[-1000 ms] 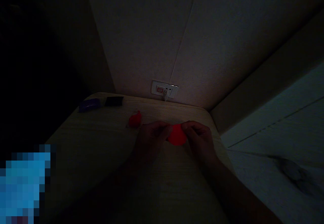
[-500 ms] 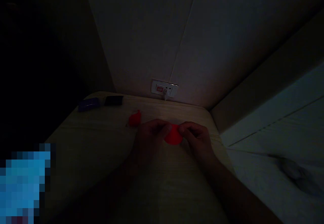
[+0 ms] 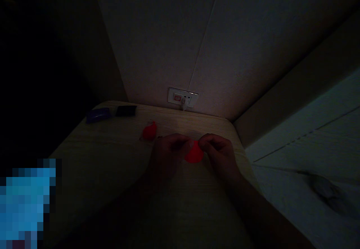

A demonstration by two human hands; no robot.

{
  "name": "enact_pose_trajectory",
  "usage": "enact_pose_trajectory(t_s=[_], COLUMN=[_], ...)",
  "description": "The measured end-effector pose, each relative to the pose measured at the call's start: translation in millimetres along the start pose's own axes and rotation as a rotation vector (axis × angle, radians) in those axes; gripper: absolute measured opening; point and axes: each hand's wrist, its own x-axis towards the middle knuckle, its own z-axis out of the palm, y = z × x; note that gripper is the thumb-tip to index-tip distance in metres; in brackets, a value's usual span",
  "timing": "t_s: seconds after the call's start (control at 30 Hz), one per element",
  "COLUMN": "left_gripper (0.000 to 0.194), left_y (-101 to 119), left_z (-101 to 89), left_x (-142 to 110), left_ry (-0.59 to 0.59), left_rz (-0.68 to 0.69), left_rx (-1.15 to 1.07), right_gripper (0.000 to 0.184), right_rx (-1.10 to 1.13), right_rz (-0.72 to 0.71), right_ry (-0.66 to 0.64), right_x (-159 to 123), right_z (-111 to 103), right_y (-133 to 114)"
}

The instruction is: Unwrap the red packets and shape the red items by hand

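Note:
Between my two hands is a thin, flattened piece of red modelling clay (image 3: 194, 153), held by its upper edge with its rounded lower edge hanging down. My left hand (image 3: 171, 153) pinches its left side between thumb and fingers. On the other side, the thumb and fingertips of my right hand (image 3: 218, 149) are closed on the upper right corner. Just beyond my left hand lies a red lump in a clear wrapper (image 3: 149, 132), with a small knob at its top. Dim light hides the finer detail of my fingers.
A glossy purple packet (image 3: 98, 115) and a dark packet (image 3: 126, 111) lie at the far left of the wooden table (image 3: 112, 159). Behind it, a socket plate with a red switch (image 3: 182, 98) is on the wall. A pale patterned surface (image 3: 309, 159) lies to the right.
The red clay has shifted slightly down and right, its outline now rounder and narrower. My left fingers have moved a little to the right over its edge; both hands keep their pinch.

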Motion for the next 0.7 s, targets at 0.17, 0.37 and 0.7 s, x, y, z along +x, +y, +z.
enact_pose_trajectory(t_s=[0.17,0.37,0.7], left_gripper=[0.013,0.012,0.015], left_y=[0.1,-0.8,-0.3], left_z=[-0.2,1.6,0.0], left_x=[0.8,-0.4,-0.9], left_ry=[-0.009,-0.017,-0.011], left_rz=[0.008,0.022,0.032], left_rx=[0.012,-0.005,0.047], right_gripper=[0.013,0.013,0.014], right_rx=[-0.027,-0.045,0.027], right_rz=[0.007,0.029,0.088], right_ry=[0.009,0.004,-0.035], right_x=[-0.6,-1.9,-2.3], right_z=[3.0,4.6,4.0], right_y=[-4.7,-6.1,-2.1])
